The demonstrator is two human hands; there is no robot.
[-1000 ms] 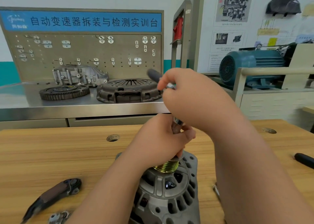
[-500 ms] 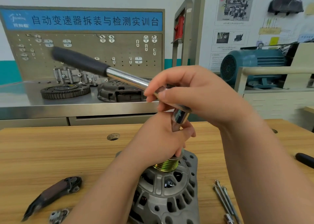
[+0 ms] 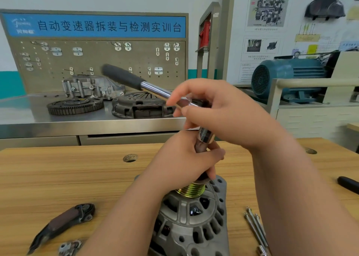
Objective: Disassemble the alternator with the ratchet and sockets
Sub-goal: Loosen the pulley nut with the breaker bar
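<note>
Alternator (image 3: pixel 194 220) at 6 o'clock on wooden bench (image 3: pixel 58 178) (pulley (image 3: pixel 191 190) up), left hand (image 3: pixel 182 164) curled round the socket (image 3: pixel 205 136) above it, right hand (image 3: pixel 223 112) gripping the ratchet (image 3: pixel 153 88), handle (image 3: pixel 120 75) pointing to 10 o'clock.

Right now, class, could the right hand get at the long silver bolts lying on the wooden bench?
Probably yes, but not freely: the right hand grips the chrome black-handled ratchet. The long silver bolts lie uncovered beside the grey alternator, below that forearm.
</note>
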